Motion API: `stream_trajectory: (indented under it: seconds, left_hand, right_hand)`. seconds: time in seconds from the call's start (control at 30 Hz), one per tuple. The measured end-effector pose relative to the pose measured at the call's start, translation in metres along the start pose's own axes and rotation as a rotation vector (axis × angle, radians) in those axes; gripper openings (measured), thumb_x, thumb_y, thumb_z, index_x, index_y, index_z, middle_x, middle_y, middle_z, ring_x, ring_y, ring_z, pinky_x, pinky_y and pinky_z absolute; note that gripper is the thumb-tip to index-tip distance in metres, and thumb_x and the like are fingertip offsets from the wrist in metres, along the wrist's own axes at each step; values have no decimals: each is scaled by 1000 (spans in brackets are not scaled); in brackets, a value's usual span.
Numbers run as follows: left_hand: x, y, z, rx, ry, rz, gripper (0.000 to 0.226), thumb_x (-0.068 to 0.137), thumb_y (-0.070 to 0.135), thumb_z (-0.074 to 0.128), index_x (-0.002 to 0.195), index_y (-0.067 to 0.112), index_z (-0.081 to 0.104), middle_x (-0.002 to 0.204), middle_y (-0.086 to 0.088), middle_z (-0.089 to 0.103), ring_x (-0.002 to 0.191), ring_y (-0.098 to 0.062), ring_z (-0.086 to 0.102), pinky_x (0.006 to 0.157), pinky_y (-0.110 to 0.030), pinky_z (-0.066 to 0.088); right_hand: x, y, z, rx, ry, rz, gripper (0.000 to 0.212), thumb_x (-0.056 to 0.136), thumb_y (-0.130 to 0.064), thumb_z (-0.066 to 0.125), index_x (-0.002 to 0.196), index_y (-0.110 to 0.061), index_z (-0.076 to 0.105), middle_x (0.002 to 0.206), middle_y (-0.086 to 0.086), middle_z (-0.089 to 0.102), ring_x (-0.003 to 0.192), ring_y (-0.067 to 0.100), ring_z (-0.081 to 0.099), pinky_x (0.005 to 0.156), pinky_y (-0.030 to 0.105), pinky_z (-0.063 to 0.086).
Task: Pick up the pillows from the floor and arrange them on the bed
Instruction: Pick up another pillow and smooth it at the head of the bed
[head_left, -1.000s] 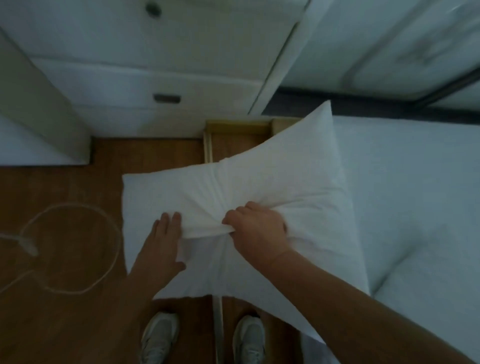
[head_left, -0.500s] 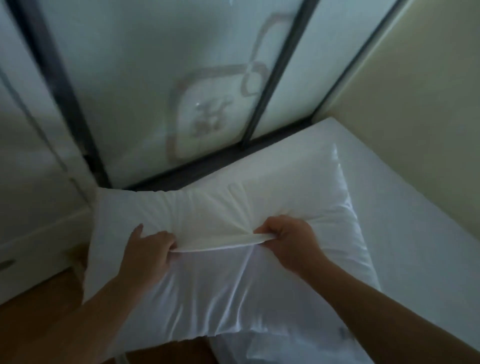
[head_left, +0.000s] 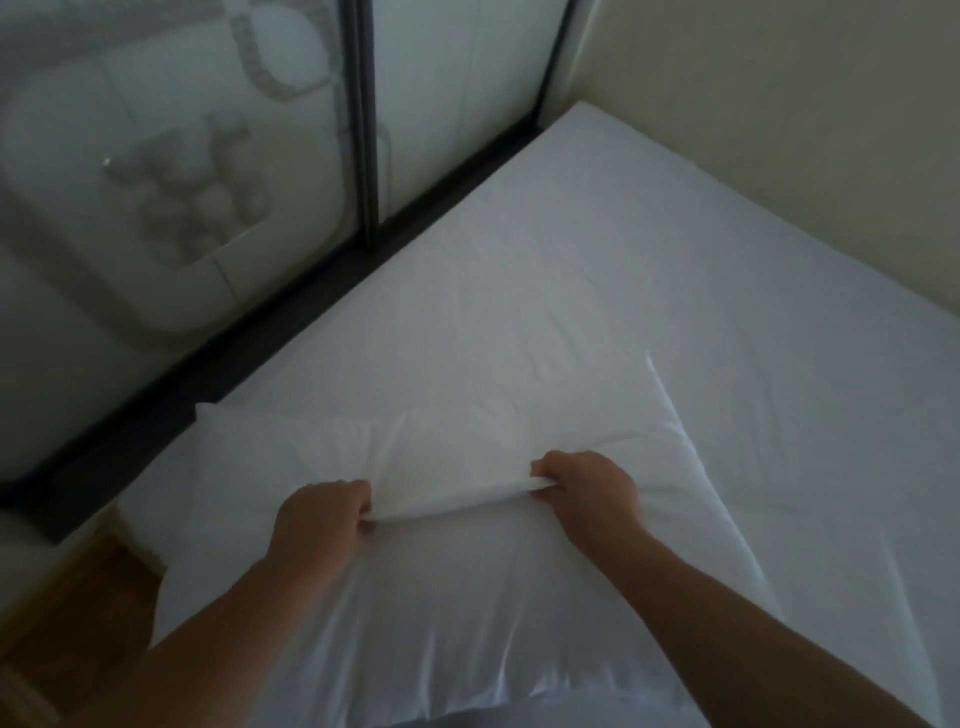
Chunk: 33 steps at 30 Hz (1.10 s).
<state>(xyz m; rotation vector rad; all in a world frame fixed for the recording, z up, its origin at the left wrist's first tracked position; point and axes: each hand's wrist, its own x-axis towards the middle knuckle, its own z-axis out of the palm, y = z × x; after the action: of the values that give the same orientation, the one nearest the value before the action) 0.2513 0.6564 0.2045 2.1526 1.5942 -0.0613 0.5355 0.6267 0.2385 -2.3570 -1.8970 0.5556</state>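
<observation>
Pillow (head_left: 415, 613) over bed (head_left: 675, 291) edge; left hand (head_left: 324, 522), right hand (head_left: 589, 488) pinching its fold; glass doors (head_left: 156, 182) behind.

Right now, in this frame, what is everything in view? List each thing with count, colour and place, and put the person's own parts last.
pillow: one, white, held over the near corner of the bed, a fold of its cover pinched up.
bed: one, white sheet, fills the right and centre, running back to the corner of the room.
glass doors: two panels, frosted pale with a faint pattern, dark frame, upper left beside the bed.
wall: one, cream, upper right behind the bed.
floor: one patch, brown wood, lower left.
left hand: one, bare, gripping the fold at its left end.
right hand: one, bare, gripping the fold at its right end.
</observation>
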Motion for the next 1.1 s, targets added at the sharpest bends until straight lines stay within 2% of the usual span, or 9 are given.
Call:
stream_trajectory:
  seconds: [0.1, 0.17, 0.27, 0.5, 0.63, 0.73, 0.9, 1.03, 1.1]
  left_hand:
    - [5, -13, 24, -35, -53, -27, 7, 77, 19, 67, 76, 17, 60, 81, -8, 69, 79, -30, 64, 67, -36, 47]
    - [17, -17, 21, -66, -47, 6, 14, 78, 20, 66, 72, 22, 54, 79, -6, 67, 77, -29, 63, 66, -36, 46]
    - [33, -18, -12, -137, -36, 55, 27, 81, 24, 65, 72, 26, 40, 75, -1, 58, 76, -26, 59, 65, -35, 41]
    - [70, -6, -96, -271, -4, 166, 50, 79, 26, 69, 57, 31, 25, 57, 7, 36, 69, -26, 55, 59, -31, 30]
    - [96, 18, -112, -318, 36, 200, 43, 77, 31, 69, 60, 25, 31, 67, 3, 55, 78, -25, 59, 62, -30, 30]
    - [120, 29, -112, -336, 66, 144, 35, 77, 37, 66, 66, 23, 36, 81, -4, 67, 86, -24, 60, 69, -31, 38]
    - [170, 30, -95, -325, 42, -18, 42, 76, 39, 63, 57, 24, 29, 87, -4, 68, 88, -25, 62, 71, -31, 43]
    - [224, 16, -53, -293, 29, -166, 34, 77, 44, 59, 61, 27, 35, 95, 2, 68, 95, -21, 62, 74, -28, 45]
    - [261, 10, -25, -290, 17, -243, 31, 75, 49, 58, 61, 29, 39, 84, 5, 65, 93, -17, 63, 73, -27, 45]
  right_hand:
    - [12, -7, 25, -22, 26, -16, 15, 79, -30, 64, 94, -30, 66, 93, 0, 71, 96, 25, 60, 74, 32, 44]
    - [24, -10, 18, -19, 59, 18, 15, 78, -27, 66, 92, -30, 67, 92, 1, 72, 94, 26, 62, 73, 31, 43]
    - [41, -21, -15, 2, 91, 69, 16, 75, -23, 69, 89, -29, 68, 93, 1, 73, 94, 25, 63, 72, 29, 41]
    - [107, -55, -90, -32, 178, 63, 17, 76, -22, 67, 90, -31, 68, 89, 4, 71, 94, 28, 59, 75, 32, 43]
    - [157, -66, -130, -61, 245, -12, 18, 74, -19, 68, 87, -31, 68, 81, 4, 69, 83, 29, 64, 71, 34, 47]
    - [193, -75, -148, -137, 240, -122, 19, 73, -13, 71, 84, -29, 69, 78, 1, 72, 78, 26, 67, 69, 34, 51]
    - [261, -79, -147, -226, 191, -267, 19, 73, -11, 75, 84, -25, 71, 76, -2, 74, 73, 21, 67, 65, 27, 46]
    - [330, -51, -85, -293, 63, -347, 17, 80, -20, 66, 94, -30, 69, 90, -2, 74, 86, 20, 66, 72, 27, 46]
    - [364, -24, -45, -249, -5, -340, 20, 79, -23, 65, 96, -32, 68, 95, -3, 73, 91, 21, 65, 75, 26, 44]
